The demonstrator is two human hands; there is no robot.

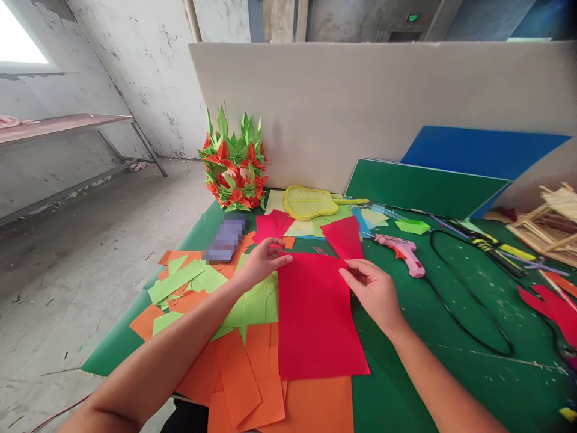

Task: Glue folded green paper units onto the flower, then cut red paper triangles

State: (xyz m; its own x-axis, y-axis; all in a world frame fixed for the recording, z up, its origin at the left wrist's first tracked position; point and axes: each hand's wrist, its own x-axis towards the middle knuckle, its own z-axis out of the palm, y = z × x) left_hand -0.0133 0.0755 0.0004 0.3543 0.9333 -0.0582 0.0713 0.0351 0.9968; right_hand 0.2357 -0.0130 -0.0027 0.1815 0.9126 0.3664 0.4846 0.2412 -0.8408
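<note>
A sheet of red paper (pixel 318 319) hangs between my two hands over the green table. My left hand (pixel 265 261) pinches its top left corner between thumb and fingers. At the top right corner, my right hand (pixel 370 288) grips the sheet the same way. Below and left of the sheet lie orange paper pieces (pixel 238 376) and light green paper pieces (pixel 180 282), loosely overlapping. Just beyond the sheet are smaller red paper pieces (pixel 345 236). A pink glue gun (pixel 406 255) rests to the right of my right hand, its black cord trailing across the table.
A red and green folded-paper piece (pixel 234 162) stands at the far left corner. Behind the sheet lie a yellow fly swatter (pixel 311 202) and a blurred phone (pixel 226 239). Green (pixel 424 186) and blue boards (pixel 487 150) lean at the back. Pliers (pixel 487 243) lie right, near wooden sticks (pixel 547 222).
</note>
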